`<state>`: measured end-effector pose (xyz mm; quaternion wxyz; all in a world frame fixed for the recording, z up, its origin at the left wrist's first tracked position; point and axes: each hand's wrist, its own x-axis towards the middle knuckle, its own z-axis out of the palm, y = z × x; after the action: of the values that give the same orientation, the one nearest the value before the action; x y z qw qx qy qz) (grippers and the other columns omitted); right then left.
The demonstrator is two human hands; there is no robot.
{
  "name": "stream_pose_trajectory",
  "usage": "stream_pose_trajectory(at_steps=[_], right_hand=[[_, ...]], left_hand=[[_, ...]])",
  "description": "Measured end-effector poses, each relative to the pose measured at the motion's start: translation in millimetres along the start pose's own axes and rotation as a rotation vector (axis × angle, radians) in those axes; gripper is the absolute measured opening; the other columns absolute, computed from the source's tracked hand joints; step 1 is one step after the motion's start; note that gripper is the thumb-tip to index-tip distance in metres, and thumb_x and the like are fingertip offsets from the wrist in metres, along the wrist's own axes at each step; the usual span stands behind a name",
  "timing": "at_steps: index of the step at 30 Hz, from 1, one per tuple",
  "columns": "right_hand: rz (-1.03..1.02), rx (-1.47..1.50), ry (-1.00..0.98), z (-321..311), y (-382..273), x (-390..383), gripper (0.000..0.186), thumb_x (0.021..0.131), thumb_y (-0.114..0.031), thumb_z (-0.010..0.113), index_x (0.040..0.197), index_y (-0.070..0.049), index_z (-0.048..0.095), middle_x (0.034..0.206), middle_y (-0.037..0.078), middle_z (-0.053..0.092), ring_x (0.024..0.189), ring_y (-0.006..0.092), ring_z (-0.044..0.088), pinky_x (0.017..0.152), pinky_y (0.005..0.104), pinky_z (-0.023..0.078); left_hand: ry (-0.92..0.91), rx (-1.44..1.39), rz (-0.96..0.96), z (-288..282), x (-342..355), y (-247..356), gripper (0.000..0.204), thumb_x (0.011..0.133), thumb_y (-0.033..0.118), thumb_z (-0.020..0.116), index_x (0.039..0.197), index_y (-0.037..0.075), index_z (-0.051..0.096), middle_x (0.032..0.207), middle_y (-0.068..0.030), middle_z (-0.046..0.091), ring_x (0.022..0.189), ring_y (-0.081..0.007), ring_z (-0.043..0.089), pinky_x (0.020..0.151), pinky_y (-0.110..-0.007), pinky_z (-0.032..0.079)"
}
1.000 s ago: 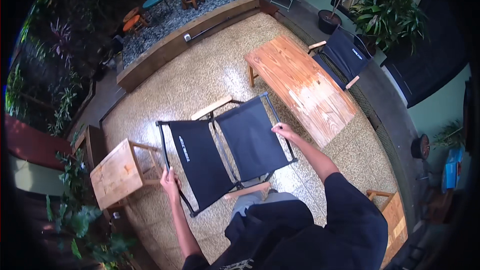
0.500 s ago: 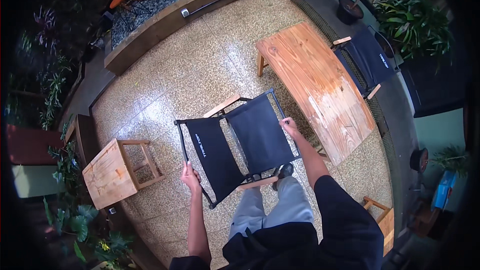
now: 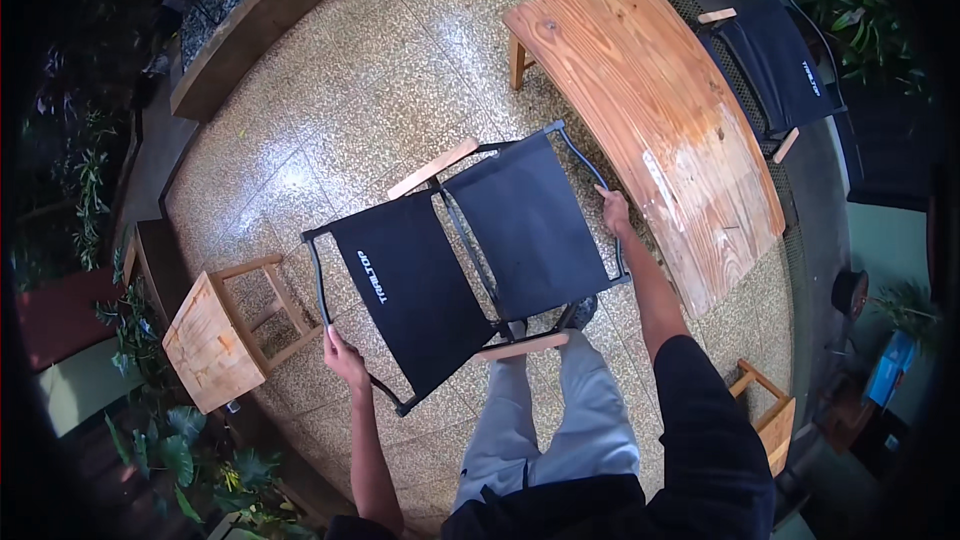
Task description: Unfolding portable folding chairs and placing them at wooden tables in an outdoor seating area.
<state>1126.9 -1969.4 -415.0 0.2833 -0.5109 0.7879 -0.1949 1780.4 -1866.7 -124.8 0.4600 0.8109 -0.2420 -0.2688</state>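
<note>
Fingers holding end tubes (image 3: 320,285): person's left hand (image 3: 346,358) on the left one, right hand (image 3: 616,213) on the right. Wooden table (image 3: 650,110), far right. Black folding chair (image 3: 445,260) mid-scene, between table and wooden stool (image 3: 213,345), left. Looks light: soft fabric (image 3: 535,220), stiff frame (image 3: 468,243). Best held by tubes; pale armrests (image 3: 434,168) probably swing.

On my feed the folding chair (image 3: 525,225) is black with pale tan armrests (image 3: 525,345). I see orange-brown grain on the table (image 3: 640,90), beige speckles across the floor (image 3: 350,140).
</note>
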Motion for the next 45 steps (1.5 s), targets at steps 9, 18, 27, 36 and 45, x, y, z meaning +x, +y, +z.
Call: stream_pose_trajectory(at_steps=[9,18,27,36,45], right_hand=[[0.316,-0.235,0.104,-7.3,47.0,18.4,0.05,0.102,-0.006,0.056,0.144,-0.026,0.073,0.115,0.018,0.07,0.1,0.0374,0.071,0.092,0.0472,0.056],[-0.389,0.314,-0.346,-26.6,-135.8,-161.2,0.029,0.092,-0.02,0.076,0.117,-0.006,0.075,0.122,0.011,0.071,0.11,0.0361,0.068,0.097,0.0498,0.055],[-0.539,-0.409,-0.632,-23.5,-94.4,-294.0,0.04,0.102,-0.027,0.06,0.14,-0.026,0.071,0.13,0.004,0.067,0.127,0.0254,0.062,0.105,0.0586,0.041],[-0.477,-0.424,-0.458,-63.2,-79.9,-264.8,0.037,0.099,-0.024,0.062,0.131,-0.036,0.075,0.117,-0.002,0.064,0.126,0.0231,0.057,0.116,0.0662,0.03],[-0.359,-0.515,-0.425,-75.8,-41.7,-273.2,0.038,0.095,-0.024,0.065,0.128,-0.038,0.077,0.118,-0.004,0.064,0.131,0.0249,0.052,0.127,0.0712,0.014]], left_hand=[[-0.139,-0.056,-0.258,47.7,-43.7,3.0,0.041,0.116,0.05,0.053,0.133,0.018,0.071,0.059,0.0092,0.033,0.042,-0.0031,0.027,0.039,-0.025,0.016],[-0.21,-0.166,-0.345,86.2,-87.3,35.0,0.041,0.116,0.052,0.051,0.136,0.019,0.067,0.06,0.0096,0.029,0.043,-0.003,0.023,0.039,-0.026,0.014],[-0.207,-0.084,-0.251,104.1,-102.6,48.6,0.039,0.116,0.051,0.051,0.131,0.018,0.066,0.06,0.0092,0.031,0.043,-0.0033,0.025,0.039,-0.025,0.015],[-0.298,-0.141,-0.265,167.5,-127.1,88.0,0.038,0.118,0.049,0.046,0.131,0.017,0.063,0.059,0.0082,0.031,0.043,-0.0032,0.027,0.038,-0.025,0.017],[-0.384,-0.212,-0.316,183.2,-186.4,96.0,0.037,0.119,0.05,0.044,0.131,0.018,0.059,0.06,0.0071,0.032,0.043,-0.004,0.028,0.038,-0.025,0.017]])
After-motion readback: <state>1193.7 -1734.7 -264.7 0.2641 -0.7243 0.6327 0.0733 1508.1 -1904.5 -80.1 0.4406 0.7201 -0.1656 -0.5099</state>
